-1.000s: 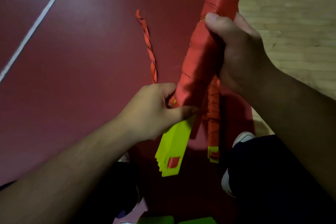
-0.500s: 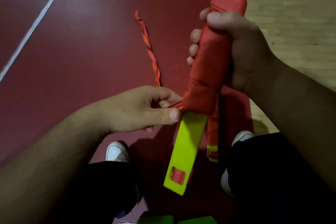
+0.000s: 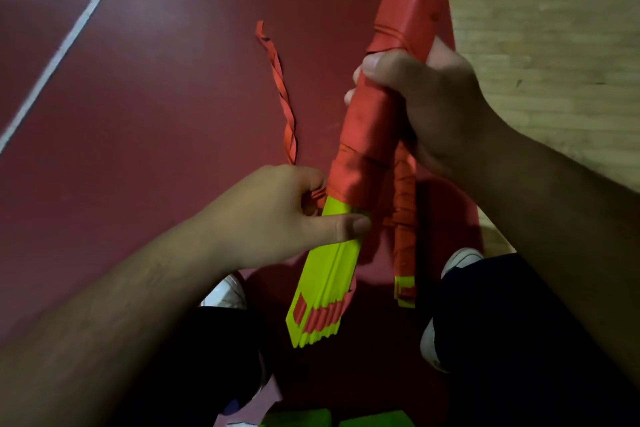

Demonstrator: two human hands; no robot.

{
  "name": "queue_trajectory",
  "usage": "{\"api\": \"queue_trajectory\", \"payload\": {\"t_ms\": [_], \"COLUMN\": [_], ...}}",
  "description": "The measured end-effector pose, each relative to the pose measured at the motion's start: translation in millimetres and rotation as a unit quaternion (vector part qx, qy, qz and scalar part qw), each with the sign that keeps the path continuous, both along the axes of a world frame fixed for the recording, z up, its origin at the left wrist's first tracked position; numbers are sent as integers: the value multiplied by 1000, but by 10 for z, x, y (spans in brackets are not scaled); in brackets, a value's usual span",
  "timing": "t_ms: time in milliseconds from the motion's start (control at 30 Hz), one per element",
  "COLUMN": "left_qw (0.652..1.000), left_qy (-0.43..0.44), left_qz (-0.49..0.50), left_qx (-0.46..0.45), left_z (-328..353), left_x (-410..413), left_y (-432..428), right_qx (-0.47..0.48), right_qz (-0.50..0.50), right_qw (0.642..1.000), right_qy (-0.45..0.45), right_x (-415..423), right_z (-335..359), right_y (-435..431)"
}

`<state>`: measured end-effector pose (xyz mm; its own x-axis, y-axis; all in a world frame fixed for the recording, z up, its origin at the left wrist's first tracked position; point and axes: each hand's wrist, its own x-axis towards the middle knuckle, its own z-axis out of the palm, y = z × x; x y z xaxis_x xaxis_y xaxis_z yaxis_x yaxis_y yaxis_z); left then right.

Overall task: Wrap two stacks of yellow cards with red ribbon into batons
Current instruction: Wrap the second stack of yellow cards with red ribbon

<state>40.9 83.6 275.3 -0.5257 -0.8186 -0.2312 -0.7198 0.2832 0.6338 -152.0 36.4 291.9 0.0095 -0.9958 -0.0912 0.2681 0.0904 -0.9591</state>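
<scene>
Ribbon tail (image 3: 281, 94) left of baton (image 3: 388, 97), second baton (image 3: 403, 218) right.

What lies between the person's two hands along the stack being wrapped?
In the head view, red ribbon wound round the yellow cards fills the stretch from the right hand down to the left hand; the cards lie bare below the left thumb.

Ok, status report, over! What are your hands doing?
Right grip round the half-wrapped baton. Left grip pinching ribbon at the wrap's edge, thumb across bare yellow cards. Nothing blocking; second baton behind.
</scene>
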Motion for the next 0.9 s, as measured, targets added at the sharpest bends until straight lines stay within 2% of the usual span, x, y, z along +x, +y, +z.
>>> {"api": "queue_trajectory", "payload": {"t_ms": [100,200,300,367,433,467,600,733,900], "left_qw": [999,983,946,933,931,931,945,974,986], "left_qy": [24,146,242,262,262,262,190,69,61], "left_qz": [7,-17,-69,-90,-102,-106,-119,-111,-37], "left_qx": [27,113,203,229,232,231,237,183,149], "left_z": [-4,-19,54,88,89,89,135,92,73], "left_x": [-5,3,-42,-69,-73,-65,2,106,33], "left_y": [26,12,50,86,87,85,26,-69,-30], "right_qx": [5,-11,-5,4,18,25,48,54,44], "right_qz": [5,31,111,185,225,225,176,149,107], "right_qw": [1000,999,988,959,938,939,966,978,991], "right_qy": [15,8,-105,-214,-264,-259,-184,-133,-64], "right_x": [9,-7,-44,-70,-82,-89,-105,-164,-168], "right_z": [-4,41,68,73,103,121,216,194,134], "right_y": [8,21,26,27,49,68,105,76,52]}}
